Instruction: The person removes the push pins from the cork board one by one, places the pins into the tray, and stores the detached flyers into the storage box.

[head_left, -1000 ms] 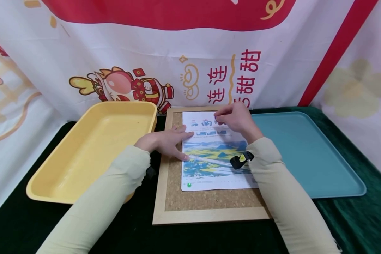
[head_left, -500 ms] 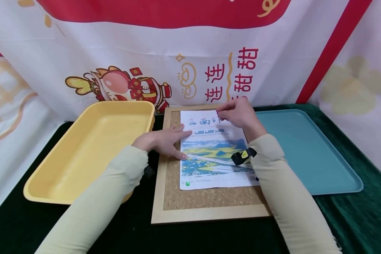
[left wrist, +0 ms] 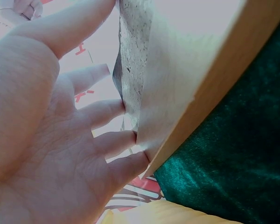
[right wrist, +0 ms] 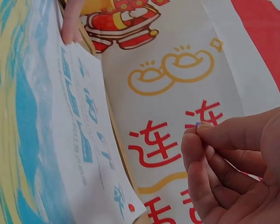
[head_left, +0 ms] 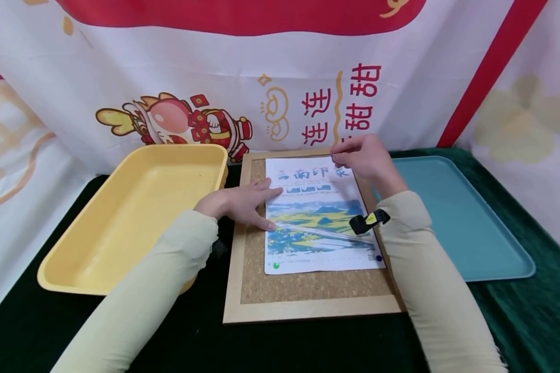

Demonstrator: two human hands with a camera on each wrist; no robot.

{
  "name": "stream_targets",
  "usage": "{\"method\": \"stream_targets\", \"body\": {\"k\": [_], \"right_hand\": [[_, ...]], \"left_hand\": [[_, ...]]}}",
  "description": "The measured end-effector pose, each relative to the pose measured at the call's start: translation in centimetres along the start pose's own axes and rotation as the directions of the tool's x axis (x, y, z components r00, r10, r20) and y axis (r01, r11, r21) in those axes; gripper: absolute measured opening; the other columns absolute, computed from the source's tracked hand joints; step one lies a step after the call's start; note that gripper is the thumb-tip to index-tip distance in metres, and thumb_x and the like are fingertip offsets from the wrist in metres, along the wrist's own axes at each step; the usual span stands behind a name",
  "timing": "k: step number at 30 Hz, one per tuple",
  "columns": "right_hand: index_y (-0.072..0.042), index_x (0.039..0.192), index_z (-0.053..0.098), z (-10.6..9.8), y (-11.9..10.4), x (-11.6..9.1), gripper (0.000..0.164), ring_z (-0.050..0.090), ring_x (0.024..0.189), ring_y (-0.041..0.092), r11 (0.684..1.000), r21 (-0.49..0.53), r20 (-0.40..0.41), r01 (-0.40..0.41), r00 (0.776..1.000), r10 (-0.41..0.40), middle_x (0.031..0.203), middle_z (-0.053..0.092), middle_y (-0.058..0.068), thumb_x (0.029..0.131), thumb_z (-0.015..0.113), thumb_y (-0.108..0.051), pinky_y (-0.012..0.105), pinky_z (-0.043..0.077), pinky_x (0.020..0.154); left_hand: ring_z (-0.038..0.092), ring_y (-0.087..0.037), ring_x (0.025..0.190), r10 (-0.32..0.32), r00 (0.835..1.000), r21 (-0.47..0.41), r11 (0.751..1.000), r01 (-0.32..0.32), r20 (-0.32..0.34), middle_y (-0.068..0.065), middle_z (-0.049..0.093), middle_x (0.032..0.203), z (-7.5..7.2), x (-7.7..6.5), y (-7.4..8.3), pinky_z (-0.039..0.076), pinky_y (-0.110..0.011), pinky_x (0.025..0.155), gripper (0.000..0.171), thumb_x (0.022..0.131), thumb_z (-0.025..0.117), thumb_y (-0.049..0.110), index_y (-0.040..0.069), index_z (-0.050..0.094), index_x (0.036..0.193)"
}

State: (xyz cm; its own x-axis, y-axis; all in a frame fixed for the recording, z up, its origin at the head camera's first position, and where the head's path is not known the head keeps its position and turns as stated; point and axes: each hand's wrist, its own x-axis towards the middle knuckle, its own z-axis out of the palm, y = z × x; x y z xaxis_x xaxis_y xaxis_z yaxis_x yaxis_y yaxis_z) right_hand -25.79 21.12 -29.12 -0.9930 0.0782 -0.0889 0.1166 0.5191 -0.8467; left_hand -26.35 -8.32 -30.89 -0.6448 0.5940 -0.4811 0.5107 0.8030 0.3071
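Note:
My left hand (head_left: pixel 242 204) lies spread over the left border of a cork board (head_left: pixel 284 294), its fingertips on the edge of a printed landscape poster (head_left: pixel 317 248). Near the poster's top right corner, thumb and index finger of my right hand (head_left: pixel 367 159) pinch a small purple pushpin (right wrist: pixel 198 124), mostly hidden by the fingertips. A green pin (head_left: pixel 276 266) marks the poster's bottom left corner and a dark blue pin (head_left: pixel 379 258) its bottom right. In the left wrist view, straight fingers (left wrist: pixel 114 144) reach over the wooden frame (left wrist: pixel 170 88).
A deep yellow tray (head_left: pixel 135 223) stands left of the board, and a flat blue tray (head_left: pixel 466 223) lies at its right, partly behind the right forearm. Dark green cloth (head_left: pixel 308 344) covers the table. Behind rises a printed white and red backdrop (head_left: pixel 205 62).
My right hand has moved right and slightly away, from above the title to the poster's top right corner, uncovering more lettering and the blue pin. My left hand stays in place.

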Motion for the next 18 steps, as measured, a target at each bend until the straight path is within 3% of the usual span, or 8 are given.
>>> {"method": "stream_targets", "body": {"k": [11,18], "right_hand": [[-0.014,0.136,0.073,-1.0,0.9,0.2,0.034,0.062,0.124,0.032,0.999,-0.024,-0.007,-0.049,0.999,0.049,0.138,0.068,0.013,0.106,0.067,-0.029,0.049,0.050,0.113],[-0.017,0.141,0.070,-2.1,1.1,0.8,0.041,0.057,0.120,0.026,0.997,-0.047,-0.021,-0.068,0.998,0.067,0.141,0.064,0.009,0.105,0.067,-0.037,0.045,0.051,0.108]], "left_hand": [[-0.010,-0.039,0.167,-0.015,1.000,0.020,1.000,0.015,0.008,-0.010,-0.006,0.181,0.4,0.1,-0.4,0.003,-0.060,0.135,0.095,0.100,0.069,0.054,0.027,0.014,0.173],[-0.013,-0.039,0.167,-0.007,1.000,0.015,1.000,0.007,0.019,-0.010,-0.010,0.181,-0.3,0.0,-0.4,0.002,-0.058,0.135,0.095,0.101,0.068,0.053,0.027,0.012,0.173]]}}
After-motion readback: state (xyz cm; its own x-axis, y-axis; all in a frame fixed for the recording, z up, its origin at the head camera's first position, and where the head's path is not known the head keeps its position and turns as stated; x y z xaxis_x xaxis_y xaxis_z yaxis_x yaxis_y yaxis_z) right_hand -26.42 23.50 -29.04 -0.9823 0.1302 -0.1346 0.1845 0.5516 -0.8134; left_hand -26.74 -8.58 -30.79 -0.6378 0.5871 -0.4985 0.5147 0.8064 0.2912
